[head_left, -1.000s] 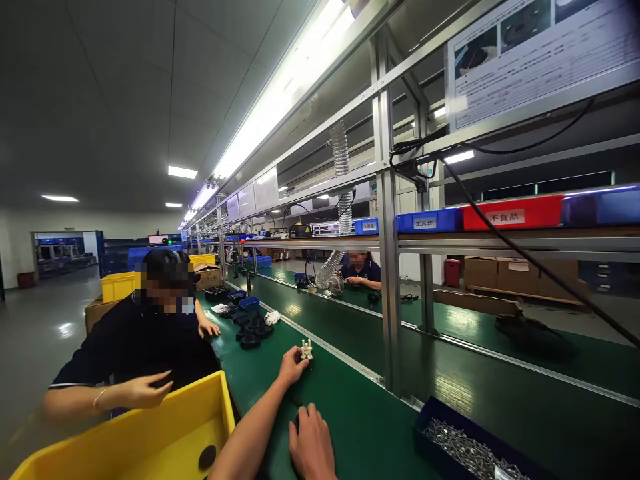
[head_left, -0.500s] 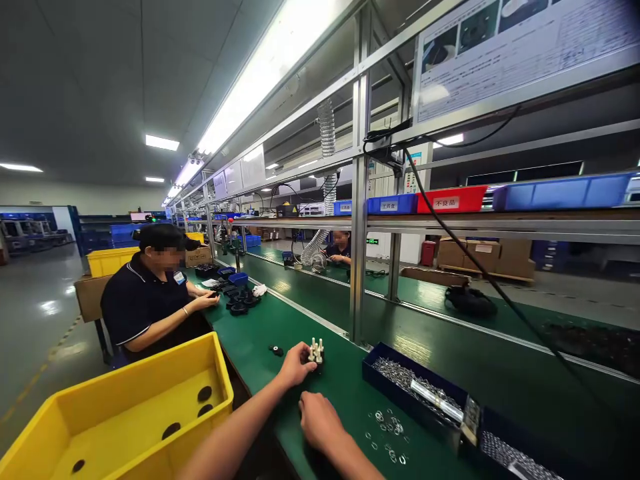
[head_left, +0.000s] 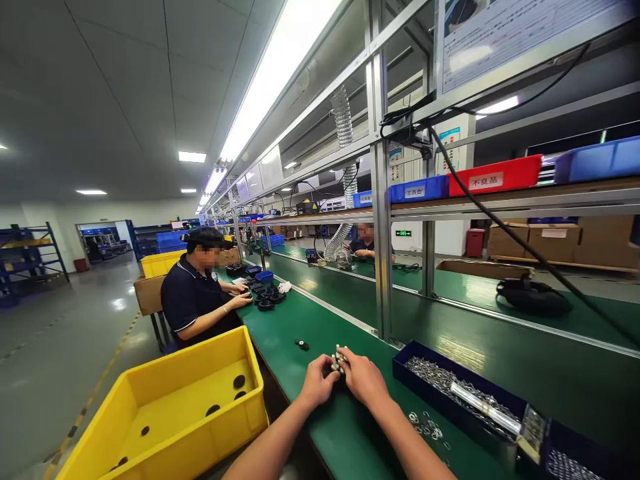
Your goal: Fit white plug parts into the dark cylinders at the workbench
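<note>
A small part with several upright white posts (head_left: 339,361) is held between my two hands over the green bench (head_left: 285,369). My left hand (head_left: 318,383) is closed on its left side, thumb and fingers curled round it. From the right, my right hand (head_left: 367,380) has its fingers closed on the posts. Both hands hide most of the part's lower body. Just beyond my left hand lie small black pieces (head_left: 302,345), one with a white ring. Loose metal rings (head_left: 425,427) are scattered near my right forearm.
A dark blue bin (head_left: 400,365) of metal screws, with a silver tube on top, stands at right. A yellow crate (head_left: 195,437) holding several black discs is at left. A co-worker (head_left: 197,293) sits farther along the bench. A metal post (head_left: 383,267) rises behind my hands.
My right hand has risen from the bench and closed on the white posts, joining my left. The camera view has shifted left, so the scene sits farther right.
</note>
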